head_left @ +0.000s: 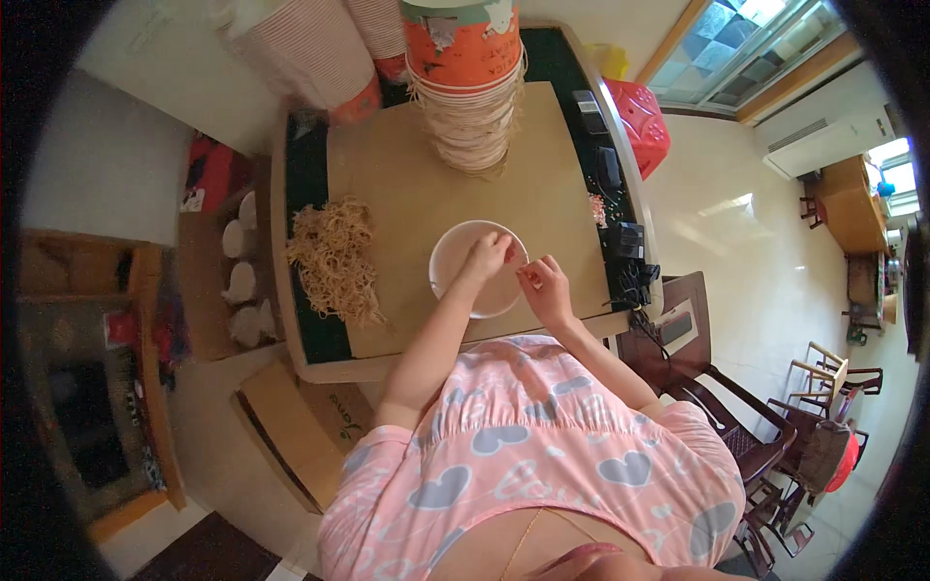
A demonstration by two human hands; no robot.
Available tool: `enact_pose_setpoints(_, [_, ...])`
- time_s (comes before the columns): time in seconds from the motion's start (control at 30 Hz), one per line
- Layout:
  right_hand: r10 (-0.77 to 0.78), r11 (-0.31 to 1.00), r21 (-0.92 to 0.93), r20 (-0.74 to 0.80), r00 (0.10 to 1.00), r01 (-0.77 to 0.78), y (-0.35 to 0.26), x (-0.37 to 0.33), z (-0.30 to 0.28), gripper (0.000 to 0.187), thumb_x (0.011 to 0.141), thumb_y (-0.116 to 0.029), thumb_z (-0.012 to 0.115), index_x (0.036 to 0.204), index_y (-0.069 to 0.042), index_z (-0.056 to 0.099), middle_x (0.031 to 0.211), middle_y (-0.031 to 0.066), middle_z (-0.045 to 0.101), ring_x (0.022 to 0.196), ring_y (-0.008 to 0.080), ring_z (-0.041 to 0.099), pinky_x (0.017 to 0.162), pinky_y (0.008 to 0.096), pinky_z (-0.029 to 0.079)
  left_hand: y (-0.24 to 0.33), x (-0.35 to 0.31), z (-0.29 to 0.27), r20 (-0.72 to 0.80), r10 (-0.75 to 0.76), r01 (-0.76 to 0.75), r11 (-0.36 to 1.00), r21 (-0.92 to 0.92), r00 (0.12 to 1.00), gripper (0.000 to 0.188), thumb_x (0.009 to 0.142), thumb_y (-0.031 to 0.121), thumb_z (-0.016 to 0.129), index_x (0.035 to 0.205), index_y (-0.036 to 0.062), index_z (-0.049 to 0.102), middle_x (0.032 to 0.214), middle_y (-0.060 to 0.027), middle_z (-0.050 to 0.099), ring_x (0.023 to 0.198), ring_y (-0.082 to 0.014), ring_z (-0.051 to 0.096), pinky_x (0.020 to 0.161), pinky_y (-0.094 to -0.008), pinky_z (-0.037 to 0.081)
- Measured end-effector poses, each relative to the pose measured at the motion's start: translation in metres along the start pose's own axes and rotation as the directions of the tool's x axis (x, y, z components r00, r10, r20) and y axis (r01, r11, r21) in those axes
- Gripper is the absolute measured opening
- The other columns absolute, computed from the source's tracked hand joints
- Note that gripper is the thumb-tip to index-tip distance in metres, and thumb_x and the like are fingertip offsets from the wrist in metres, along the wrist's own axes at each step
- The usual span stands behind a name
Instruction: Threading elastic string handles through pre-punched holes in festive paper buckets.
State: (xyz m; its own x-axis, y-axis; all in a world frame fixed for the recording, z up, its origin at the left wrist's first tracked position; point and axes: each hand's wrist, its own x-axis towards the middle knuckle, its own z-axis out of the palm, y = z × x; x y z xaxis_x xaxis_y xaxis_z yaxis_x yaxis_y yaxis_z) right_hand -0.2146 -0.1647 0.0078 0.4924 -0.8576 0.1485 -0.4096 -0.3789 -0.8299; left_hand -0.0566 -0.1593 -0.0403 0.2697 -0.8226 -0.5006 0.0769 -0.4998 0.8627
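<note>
A white round tub (451, 254), open at the top, stands on the brown board near the table's front edge. My left hand (487, 256) reaches over its mouth, fingertips pinched together near the right rim. Just outside that rim, close to the other hand, my right hand (547, 290) is pinched too. What the fingers hold, if anything, is too small to make out. To the left lies a tangled heap of tan strings (334, 257). Beyond the tub rises a tall stack of orange and white paper buckets (465, 73), with stringy strands hanging around their rims.
More stacked white tubs (300, 48) stand at the far left. Small black devices (608, 169) line the table's right edge, near a red plastic stool (639, 126). Below the table's left side is a cardboard box (300, 416); dark chairs (736, 426) stand at right.
</note>
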Motion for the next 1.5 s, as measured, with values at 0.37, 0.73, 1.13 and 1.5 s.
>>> enact_pose_setpoints(0.37, [0.006, 0.998, -0.058, 0.057, 0.998, -0.003, -0.011, 0.000, -0.001, 0.009, 0.077, -0.008, 0.067, 0.083, -0.005, 0.062, 0.074, 0.0099, 0.053, 0.063, 0.0222, 0.059, 0.056, 0.0305, 0.049, -0.022, -0.010, 0.009, -0.051, 0.164, -0.151, 0.968, 0.200, 0.985, 0.026, 0.085, 0.024, 0.052, 0.087, -0.0001, 0.061, 0.074, -0.0112, 0.065, 0.068, -0.0198, 0.062, 0.059, -0.0316, 0.048])
enact_pose_setpoints(0.73, [-0.350, 0.923, -0.197, -0.074, 0.934, 0.330, -0.010, -0.003, -0.011, 0.012, 0.072, -0.003, 0.065, 0.083, -0.007, 0.064, 0.102, 0.0132, 0.058, 0.097, 0.0316, 0.052, 0.079, 0.0391, 0.045, -0.004, -0.017, -0.003, 0.601, -0.325, 0.616, 0.694, -0.374, 0.731, 0.015, 0.086, 0.023, 0.058, 0.079, 0.0091, 0.059, 0.062, 0.0022, 0.049, 0.043, -0.0033, 0.035, 0.035, -0.0187, 0.024])
enact_pose_setpoints(1.13, [-0.092, 0.995, 0.033, -0.079, 0.993, 0.095, -0.002, 0.016, -0.009, 0.007, 0.078, -0.002, 0.063, 0.084, -0.002, 0.060, 0.079, 0.0100, 0.061, 0.072, 0.0225, 0.058, 0.064, 0.0303, 0.048, 0.001, -0.046, 0.016, 0.072, -0.106, 0.124, 0.932, -0.342, 0.992, 0.010, 0.084, 0.013, 0.061, 0.080, 0.0042, 0.065, 0.063, 0.0010, 0.057, 0.050, -0.0041, 0.046, 0.040, -0.0192, 0.033])
enact_pose_setpoints(1.5, [0.080, 0.985, 0.153, -0.002, 0.997, -0.079, -0.003, 0.022, -0.008, 0.008, 0.077, -0.003, 0.064, 0.085, -0.003, 0.065, 0.077, 0.0096, 0.062, 0.067, 0.0176, 0.059, 0.061, 0.0268, 0.048, -0.001, -0.053, 0.017, -0.181, 0.312, -0.311, 0.950, 0.032, 0.933, 0.008, 0.077, 0.008, 0.067, 0.083, 0.0022, 0.067, 0.072, -0.0020, 0.065, 0.061, -0.0048, 0.054, 0.056, -0.0219, 0.044])
